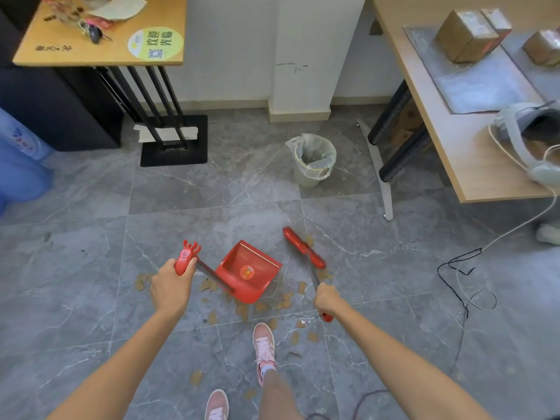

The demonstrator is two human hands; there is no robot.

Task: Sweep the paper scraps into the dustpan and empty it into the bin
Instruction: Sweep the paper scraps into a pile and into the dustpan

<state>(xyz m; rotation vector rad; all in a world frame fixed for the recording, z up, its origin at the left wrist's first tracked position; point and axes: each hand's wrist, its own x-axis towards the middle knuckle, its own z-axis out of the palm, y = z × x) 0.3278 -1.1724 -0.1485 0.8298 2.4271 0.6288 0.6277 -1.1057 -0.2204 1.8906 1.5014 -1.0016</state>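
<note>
The left hand (169,287) is wrapped tight round the red plastic grip of the dustpan (248,271); its thin metal stick slants down and right to the boxy red pan, whose open mouth faces up and away toward the bin (313,160); the right hand (327,298) squeezes the broom (304,248), its stick pointing up and left to the long red head; flat brown paper scraps (260,307) lie around the pan on the smooth grey stone floor (91,268).

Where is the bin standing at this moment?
In the head view the bin, lined with a clear bag, stands on the floor right of centre, beyond the red dustpan, near the desk leg.
</note>
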